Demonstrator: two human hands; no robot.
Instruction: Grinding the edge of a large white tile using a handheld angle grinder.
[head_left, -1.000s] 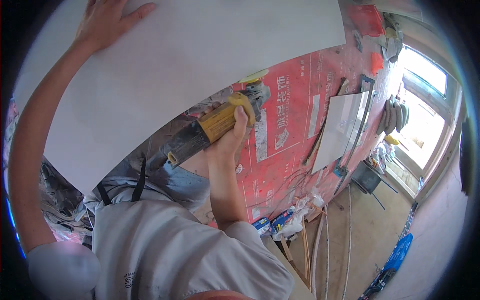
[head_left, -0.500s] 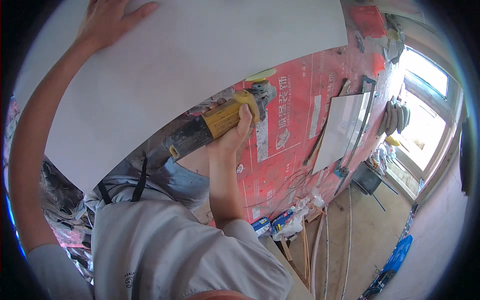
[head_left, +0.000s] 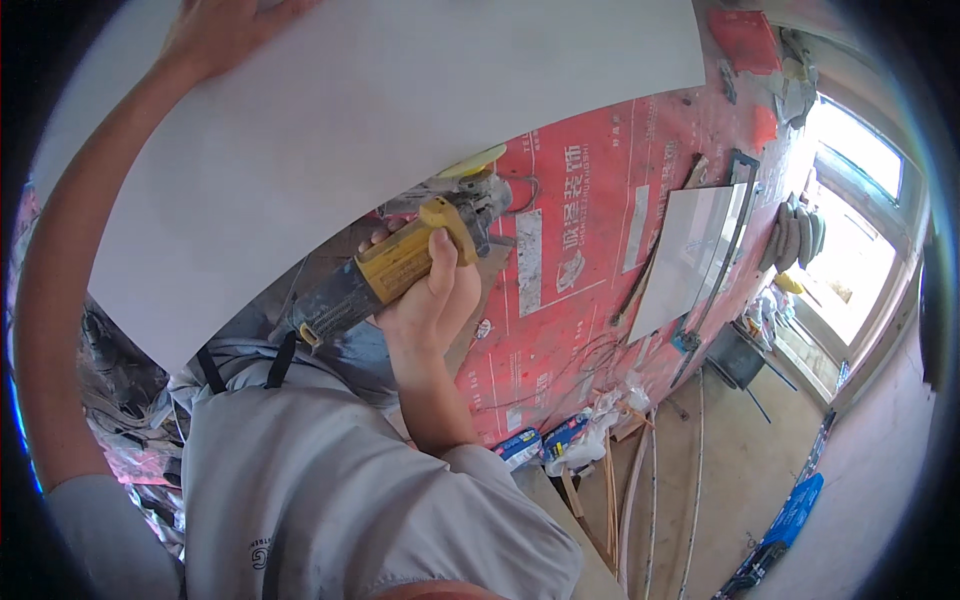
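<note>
A large pale tile [head_left: 330,130] fills the upper left, its near edge slanting across the view. My left hand [head_left: 225,38] lies flat on it near the top, fingers apart and partly cut off by the frame. My right hand [head_left: 425,285] is wrapped round a yellow and black angle grinder [head_left: 405,265], thumb along its yellow body. The grinder's metal head bears a pale yellow disc [head_left: 482,160] right at the tile's near edge. Whether the disc touches the tile I cannot tell.
Red printed sheeting [head_left: 590,210] covers the floor beyond the tile. On it lies a smaller white tile piece [head_left: 680,260] beside a dark metal bar [head_left: 728,235]. Blue packages [head_left: 565,435], thin wooden strips [head_left: 612,500] and a black box [head_left: 735,355] stand toward the window.
My right hand and the grinder have moved left and slightly down along the tile's edge. My left hand has slid slightly up on the tile.
</note>
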